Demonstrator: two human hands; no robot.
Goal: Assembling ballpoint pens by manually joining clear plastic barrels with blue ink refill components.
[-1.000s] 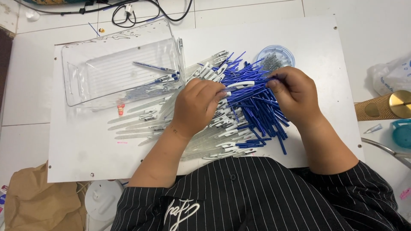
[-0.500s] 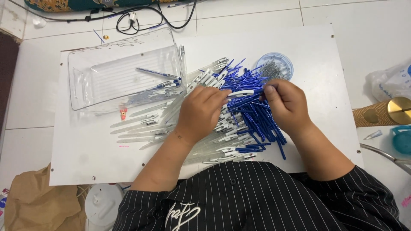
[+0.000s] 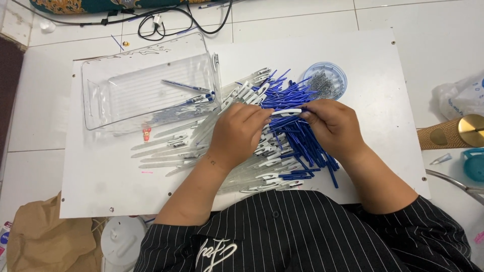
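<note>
My left hand (image 3: 237,133) and my right hand (image 3: 334,126) meet over a heap of pen parts on a white board (image 3: 383,90). Between their fingertips they hold one pen (image 3: 285,113), white at the clip end, lying level. Under the hands lie several clear pen barrels (image 3: 166,151) spread to the left and a pile of blue refills (image 3: 297,95) to the right. A small round blue dish (image 3: 327,80) of tiny metal springs sits just beyond my right hand.
A clear plastic tray (image 3: 146,90) at the board's far left holds a few finished pens. Black cables (image 3: 171,22) lie on the tiled floor beyond. A brown paper bag (image 3: 45,242) and a white lid (image 3: 121,242) sit at lower left. A gold-capped object (image 3: 466,132) lies right.
My right hand has shifted left towards my left hand, and the two now hold one pen between them over the pile.
</note>
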